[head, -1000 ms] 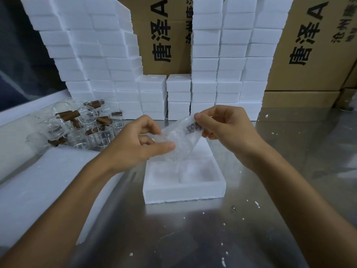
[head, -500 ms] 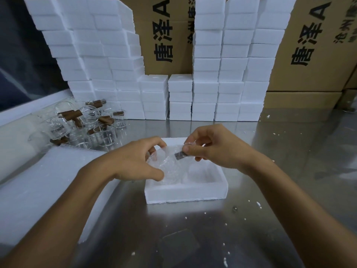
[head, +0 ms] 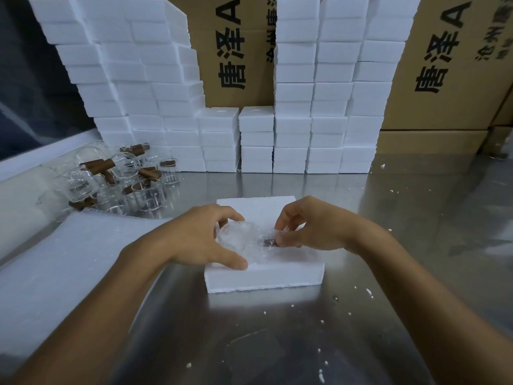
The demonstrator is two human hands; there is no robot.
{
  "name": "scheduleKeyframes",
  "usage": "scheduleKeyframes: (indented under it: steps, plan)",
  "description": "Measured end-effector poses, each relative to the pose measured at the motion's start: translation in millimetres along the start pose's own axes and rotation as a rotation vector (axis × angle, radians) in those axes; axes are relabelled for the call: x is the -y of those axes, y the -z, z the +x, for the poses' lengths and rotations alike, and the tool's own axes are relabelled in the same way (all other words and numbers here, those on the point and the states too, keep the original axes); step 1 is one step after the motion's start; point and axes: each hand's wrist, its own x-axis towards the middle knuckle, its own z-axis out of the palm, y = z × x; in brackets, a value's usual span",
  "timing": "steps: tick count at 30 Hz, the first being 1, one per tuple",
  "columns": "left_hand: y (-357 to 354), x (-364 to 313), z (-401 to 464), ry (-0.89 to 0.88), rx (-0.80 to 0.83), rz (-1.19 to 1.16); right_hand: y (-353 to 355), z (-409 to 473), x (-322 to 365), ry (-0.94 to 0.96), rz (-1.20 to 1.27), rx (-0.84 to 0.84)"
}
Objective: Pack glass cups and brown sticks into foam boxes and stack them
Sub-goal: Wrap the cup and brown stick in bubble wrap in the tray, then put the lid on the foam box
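Observation:
An open white foam box (head: 265,277) lies on the steel table in front of me. A clear glass cup (head: 238,238) lies on its side in the box's hollow. My left hand (head: 194,240) curls round the cup's left end, thumb on the box's front rim. My right hand (head: 308,229) pinches a short brown stick (head: 269,242) at the cup's right end. A heap of glass cups (head: 144,194) with brown sticks (head: 98,165) lies at the left.
Tall stacks of closed foam boxes (head: 333,107) line the back, with lower stacks (head: 256,140) in the middle. Cardboard cartons (head: 449,65) stand behind them. A white foam sheet (head: 55,262) covers the table's left side. Foam crumbs dot the steel table (head: 277,343).
Both hands came down with the cup and stick from above the box into its hollow. The cup now lies in the box.

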Motion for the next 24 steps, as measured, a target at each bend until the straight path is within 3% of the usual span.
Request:
scheduleKeyframes:
  steps: [10, 24]
  plan:
    - [-9.4, 2.5, 4.9, 0.003, -0.134, 0.013, -12.8, 6.6, -11.6, 0.05, 0.057, -0.154]
    - [-2.6, 3.8, 2.8, 0.068, -0.08, -0.174, -13.2, 7.8, -12.1, 0.05, 0.04, -0.086]
